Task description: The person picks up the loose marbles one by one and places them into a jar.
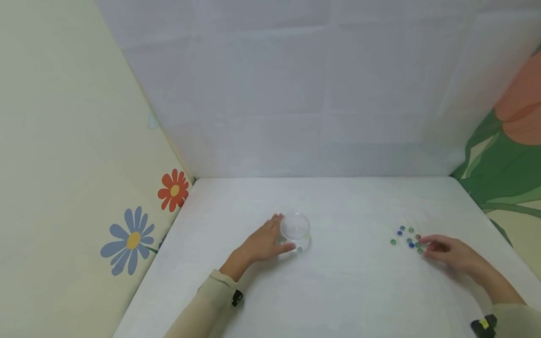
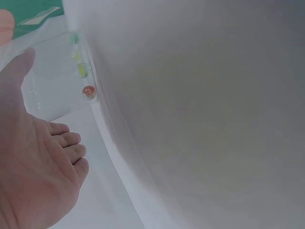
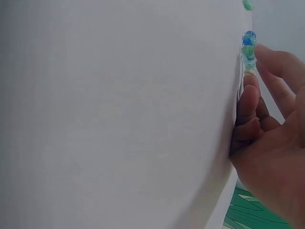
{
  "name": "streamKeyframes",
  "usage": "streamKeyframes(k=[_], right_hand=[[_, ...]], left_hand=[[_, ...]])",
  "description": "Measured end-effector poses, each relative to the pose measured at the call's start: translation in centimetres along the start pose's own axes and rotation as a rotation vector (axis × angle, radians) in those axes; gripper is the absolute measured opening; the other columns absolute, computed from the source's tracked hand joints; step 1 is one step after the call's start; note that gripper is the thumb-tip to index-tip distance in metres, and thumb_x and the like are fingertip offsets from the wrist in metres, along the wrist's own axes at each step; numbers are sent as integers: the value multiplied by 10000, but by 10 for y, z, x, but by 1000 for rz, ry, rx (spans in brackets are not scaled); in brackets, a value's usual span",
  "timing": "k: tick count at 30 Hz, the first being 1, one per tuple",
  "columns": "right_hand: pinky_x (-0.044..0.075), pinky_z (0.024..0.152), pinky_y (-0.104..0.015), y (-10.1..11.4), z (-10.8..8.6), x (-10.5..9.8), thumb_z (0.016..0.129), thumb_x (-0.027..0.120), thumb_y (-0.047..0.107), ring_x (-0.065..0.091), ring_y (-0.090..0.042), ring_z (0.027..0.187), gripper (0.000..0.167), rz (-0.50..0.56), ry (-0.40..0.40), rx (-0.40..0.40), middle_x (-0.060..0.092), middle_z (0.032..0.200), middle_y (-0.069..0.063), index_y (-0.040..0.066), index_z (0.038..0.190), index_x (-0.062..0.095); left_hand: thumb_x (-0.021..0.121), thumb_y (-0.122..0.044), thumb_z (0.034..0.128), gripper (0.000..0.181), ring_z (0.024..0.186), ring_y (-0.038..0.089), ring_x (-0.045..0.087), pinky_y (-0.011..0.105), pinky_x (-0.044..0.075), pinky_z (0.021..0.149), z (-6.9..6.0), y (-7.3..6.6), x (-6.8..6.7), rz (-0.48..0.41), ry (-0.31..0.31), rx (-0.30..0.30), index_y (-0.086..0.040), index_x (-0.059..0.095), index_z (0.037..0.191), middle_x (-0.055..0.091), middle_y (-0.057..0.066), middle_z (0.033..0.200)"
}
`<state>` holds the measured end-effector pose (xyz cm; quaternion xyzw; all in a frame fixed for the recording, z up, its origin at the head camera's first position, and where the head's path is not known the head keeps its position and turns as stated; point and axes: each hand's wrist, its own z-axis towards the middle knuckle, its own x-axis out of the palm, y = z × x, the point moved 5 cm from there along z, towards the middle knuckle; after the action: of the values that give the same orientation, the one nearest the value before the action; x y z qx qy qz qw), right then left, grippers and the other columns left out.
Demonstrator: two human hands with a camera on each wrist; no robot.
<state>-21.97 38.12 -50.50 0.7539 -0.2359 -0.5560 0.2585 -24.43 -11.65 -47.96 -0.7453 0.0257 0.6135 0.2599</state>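
Observation:
A clear round plastic container (image 1: 295,227) stands left of centre on the white table, with several glass marbles low inside it; an orange-red marble (image 2: 89,92) and a yellow-green marble (image 2: 82,70) show in the left wrist view. My left hand (image 1: 264,241) lies against the container's left side, thumb at its near side, fingers mostly straight. Over on the right, my right hand (image 1: 450,253) is at a loose group of green, blue and brownish marbles. Its thumb and forefinger are parted at a green marble (image 1: 420,251), the other fingers bent. No firm grip on a marble is visible.
A green marble (image 1: 393,242) lies at the group's left edge, and a blue marble (image 1: 399,233) behind it. White cloth covers the table (image 1: 346,286) and hangs as a backdrop (image 1: 270,94). Flower-printed walls flank both sides.

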Motion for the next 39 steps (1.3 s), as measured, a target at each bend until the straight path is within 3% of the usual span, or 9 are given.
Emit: streamKeyframes(k=[17, 29, 39], right_hand=[[485, 766, -279, 0, 0, 7, 908, 756, 263, 576, -190, 943, 480, 6, 19, 20, 667, 1050, -72, -28, 1269, 633], [509, 861, -463, 2, 3, 2, 916, 749, 290, 584, -307, 1035, 424, -17, 2, 52, 664, 1126, -148, -5, 1207, 658], [467, 931, -601, 0, 6, 6, 886, 768, 401, 582, -369, 1081, 527, -24, 25, 71, 665, 1153, -175, 12, 1231, 684]], left_hand=[[526, -734, 917, 1058, 1553, 312, 173, 474, 253, 1241, 0, 3, 5, 3, 12, 1, -52, 138, 1626, 161, 152, 1686], [509, -757, 910, 1075, 1551, 313, 178, 475, 254, 1240, 5, 0, 3, 13, 4, 7, -56, 124, 1628, 160, 152, 1686], [525, -745, 911, 1068, 1551, 318, 178, 483, 260, 1237, 6, 3, 4, 1, 9, -1, -62, 128, 1629, 158, 149, 1687]])
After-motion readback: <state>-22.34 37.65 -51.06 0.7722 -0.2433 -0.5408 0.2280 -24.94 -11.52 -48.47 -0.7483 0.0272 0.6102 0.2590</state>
